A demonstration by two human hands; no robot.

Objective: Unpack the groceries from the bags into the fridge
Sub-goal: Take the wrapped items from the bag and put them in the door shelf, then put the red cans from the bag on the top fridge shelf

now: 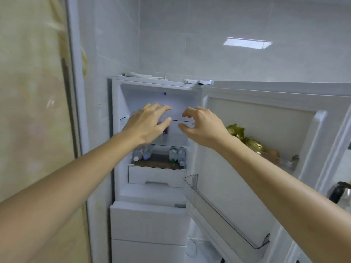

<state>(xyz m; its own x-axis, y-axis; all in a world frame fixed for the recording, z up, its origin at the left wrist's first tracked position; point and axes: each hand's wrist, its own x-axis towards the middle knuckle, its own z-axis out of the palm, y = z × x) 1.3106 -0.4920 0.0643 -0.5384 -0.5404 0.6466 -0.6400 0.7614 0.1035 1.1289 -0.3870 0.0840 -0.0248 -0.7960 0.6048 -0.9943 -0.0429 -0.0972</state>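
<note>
Fridge: the fridge (121, 95) stands with its door (266, 130) swung wide to the right of both hands, and the lit inside lies straight ahead of the fingertips.
Bags: no grocery bag shows anywhere in this view, so how much remains to be unpacked cannot be told.
Already stored: water bottles (178, 156) lie on the shelf just below the hands, in two clusters, one under each wrist; a small box with purple on it (164, 132) stands between the two hands, partly hidden by the left thumb.
Door stock: a gold-wrapped bundle (235, 132) and what look like eggs (273, 153) sit in the upper door bin, just right of the right wrist; the long lower door bin (228, 221) under the right forearm holds nothing that can be seen.
Progress: judged from these contents, some items are in, but neither hand carries a grocery now; this looks like a pause between loads or a bit of arranging on the upper shelf.
Left hand: the left hand (148, 124) reaches in palm down, fingers spread and nearly straight, gripping nothing; whether its tips touch the glass shelf edge (180, 120) is unclear through the blur.
Right hand: the right hand (201, 126) hovers just beside it, fingers loosely curled with thumb apart, empty.
Left to do: fetching more goods from bags out of sight, if any remain.
</note>
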